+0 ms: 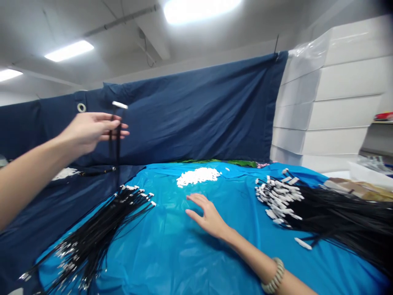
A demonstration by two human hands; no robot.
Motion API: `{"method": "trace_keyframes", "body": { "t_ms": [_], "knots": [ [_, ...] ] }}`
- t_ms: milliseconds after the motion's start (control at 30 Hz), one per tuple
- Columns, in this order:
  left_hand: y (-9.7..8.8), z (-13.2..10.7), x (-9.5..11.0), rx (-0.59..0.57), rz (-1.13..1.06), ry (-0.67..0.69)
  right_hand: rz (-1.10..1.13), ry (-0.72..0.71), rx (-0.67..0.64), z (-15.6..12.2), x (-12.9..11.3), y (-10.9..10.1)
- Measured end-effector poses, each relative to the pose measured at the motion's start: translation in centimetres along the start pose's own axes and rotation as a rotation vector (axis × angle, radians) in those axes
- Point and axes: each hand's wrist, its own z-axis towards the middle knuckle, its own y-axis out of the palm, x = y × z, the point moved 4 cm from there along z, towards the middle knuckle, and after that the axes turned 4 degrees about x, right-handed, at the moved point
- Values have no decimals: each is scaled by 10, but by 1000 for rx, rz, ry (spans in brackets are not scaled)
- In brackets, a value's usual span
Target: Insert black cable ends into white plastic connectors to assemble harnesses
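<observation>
My left hand is raised above the table's left side and pinches a black cord with a white plastic tip at its top; the cord hangs down toward a bundle of black cords with white tips lying on the blue sheet. My right hand lies flat on the sheet with its fingers stretched out, holding nothing, just short of a small heap of white plastic pieces. A beaded bracelet is on that wrist.
A large pile of black cords with white tips covers the table's right side. A dark blue cloth screen stands behind the table. Stacked white boxes rise at the right, with a clear tray beside them.
</observation>
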Motion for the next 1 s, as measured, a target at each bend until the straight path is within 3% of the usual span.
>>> {"method": "trace_keyframes", "body": {
  "t_ms": [67,167,267,400,533,633,733,833,1000],
  "knots": [
    [39,-20,3,-113,-153,-67,319,98,-25,7,-15,-6],
    [102,-54,-9,-250,-433,-236,884,239,-182,14,-43,-14],
    [144,-81,-38,-238,-573,-431,1118,395,-292,10,-54,-28],
    [161,-108,-92,-278,-691,-586,928,590,-397,-11,-26,-51],
    [167,-135,-148,-593,-648,-760,663,686,-570,-31,16,-62],
    [172,-145,-180,-643,-599,-868,485,662,-733,-36,38,-57],
    [183,-145,-198,-709,-560,-873,335,592,-860,-29,50,-45],
    [191,-142,-211,-758,-543,-831,231,535,-830,-3,63,-25],
    [193,-144,-221,-765,-555,-794,-116,366,-498,70,91,21]
  ]
}}
